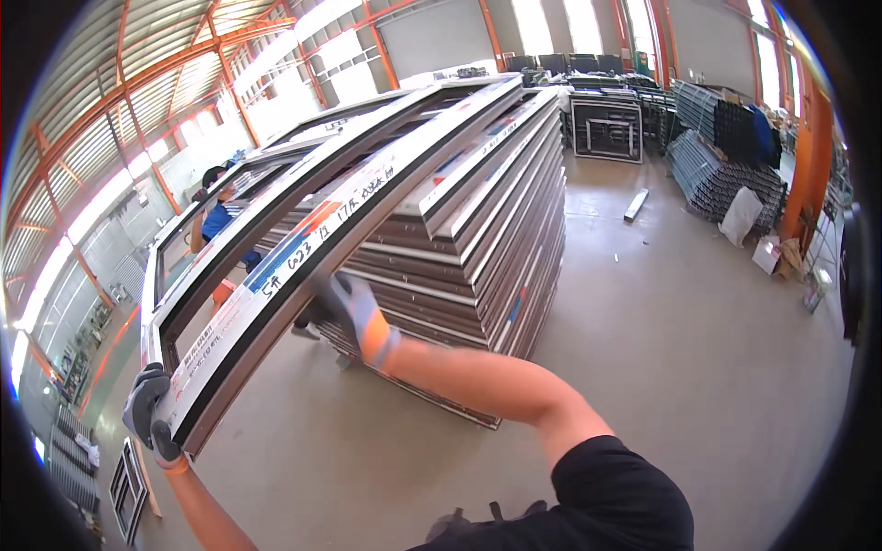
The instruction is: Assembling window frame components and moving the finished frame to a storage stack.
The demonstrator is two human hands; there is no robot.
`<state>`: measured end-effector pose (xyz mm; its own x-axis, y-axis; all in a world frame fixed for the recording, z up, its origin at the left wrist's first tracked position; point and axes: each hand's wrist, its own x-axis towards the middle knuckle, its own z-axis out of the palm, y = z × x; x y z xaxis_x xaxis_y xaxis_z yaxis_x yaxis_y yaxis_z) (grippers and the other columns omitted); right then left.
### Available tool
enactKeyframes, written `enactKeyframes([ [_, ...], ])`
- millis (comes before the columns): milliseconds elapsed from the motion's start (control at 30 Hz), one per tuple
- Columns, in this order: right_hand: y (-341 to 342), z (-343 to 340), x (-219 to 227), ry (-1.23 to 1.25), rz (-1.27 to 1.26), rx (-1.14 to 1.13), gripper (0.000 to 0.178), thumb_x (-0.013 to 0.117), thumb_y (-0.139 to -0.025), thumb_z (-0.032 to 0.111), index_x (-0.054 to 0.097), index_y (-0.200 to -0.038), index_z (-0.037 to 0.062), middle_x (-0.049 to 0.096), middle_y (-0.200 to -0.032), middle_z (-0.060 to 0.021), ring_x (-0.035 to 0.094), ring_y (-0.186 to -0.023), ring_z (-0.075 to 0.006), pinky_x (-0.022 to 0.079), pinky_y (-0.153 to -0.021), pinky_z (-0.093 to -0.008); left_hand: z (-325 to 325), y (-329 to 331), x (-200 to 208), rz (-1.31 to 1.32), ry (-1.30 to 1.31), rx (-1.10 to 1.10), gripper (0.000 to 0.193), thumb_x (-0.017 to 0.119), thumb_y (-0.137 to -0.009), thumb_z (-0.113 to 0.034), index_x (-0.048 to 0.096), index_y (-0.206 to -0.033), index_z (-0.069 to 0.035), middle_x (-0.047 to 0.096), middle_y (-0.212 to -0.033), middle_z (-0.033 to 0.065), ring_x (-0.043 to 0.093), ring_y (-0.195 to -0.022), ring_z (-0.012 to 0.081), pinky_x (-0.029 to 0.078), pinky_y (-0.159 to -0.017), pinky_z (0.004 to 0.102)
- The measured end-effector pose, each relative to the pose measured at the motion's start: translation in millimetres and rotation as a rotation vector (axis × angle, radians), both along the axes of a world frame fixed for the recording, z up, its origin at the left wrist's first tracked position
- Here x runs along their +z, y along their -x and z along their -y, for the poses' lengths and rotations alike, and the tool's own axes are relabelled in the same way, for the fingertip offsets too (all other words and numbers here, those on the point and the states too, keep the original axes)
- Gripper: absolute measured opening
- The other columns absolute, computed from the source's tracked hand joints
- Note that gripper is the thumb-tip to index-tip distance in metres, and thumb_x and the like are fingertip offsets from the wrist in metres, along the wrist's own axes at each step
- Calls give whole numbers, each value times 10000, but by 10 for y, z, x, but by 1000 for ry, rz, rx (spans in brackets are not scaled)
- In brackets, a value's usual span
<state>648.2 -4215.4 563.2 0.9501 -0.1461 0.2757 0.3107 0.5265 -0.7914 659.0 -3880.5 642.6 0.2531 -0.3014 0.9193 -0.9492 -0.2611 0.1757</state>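
A large window frame (207, 344), brown with white protective film and handwritten marks, slants across the view with its near end at lower left. My gloved left hand (152, 413) is closed round that near corner, fingers over the outer edge. My right hand (349, 312), in a grey and orange glove, is at the frame's underside near its middle. Motion smears its fingers, so I cannot tell whether it grips the frame. Beneath and beyond lies a tall stack of similar brown frames (487, 294), their corners facing me.
Across the frame a person in a blue shirt (218, 220) stands partly hidden. Bundled metal profiles (712, 174) lie at the right, near an orange column (808, 174). A white piece (636, 205) lies on the floor. Small frames (127, 491) lean at lower left.
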Motion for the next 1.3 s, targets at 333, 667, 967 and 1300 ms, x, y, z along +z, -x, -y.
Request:
enactKeyframes([
  [333,-487,2607,1439,1733,537,-823,452,588,-897,452,605,-1072,35,632,-1016,-153,621,-980,-331,498,-848,-422,2183,-1164,69,40,39,-115,682,514,-833,-584,574,-828,95,593,-808,199,584,-796,309,462,-840,454],
  [667,-1706,4692,1133,1943,664,-923,534,534,-916,519,601,-1187,63,645,-1026,-148,625,-1006,-333,478,-907,-418,4340,-1880,48,46,23,-211,613,534,-853,-529,589,-834,81,621,-818,194,612,-793,284,482,-760,371],
  [967,-1952,6774,1132,1810,600,-888,422,687,-780,457,648,-1036,124,659,-969,-97,631,-924,-320,494,-822,-426,6353,-1693,231,16,25,-121,679,499,-875,-574,614,-950,91,641,-929,187,617,-885,286,473,-821,384],
  [1300,-2128,7426,652,1411,927,-1044,636,732,-662,371,592,-1194,52,566,-1167,-163,522,-1109,-360,373,-1001,-494,7350,-1561,-553,-217,339,-242,624,368,-979,-446,450,-1366,36,499,-1345,202,461,-1286,300,304,-1123,433],
])
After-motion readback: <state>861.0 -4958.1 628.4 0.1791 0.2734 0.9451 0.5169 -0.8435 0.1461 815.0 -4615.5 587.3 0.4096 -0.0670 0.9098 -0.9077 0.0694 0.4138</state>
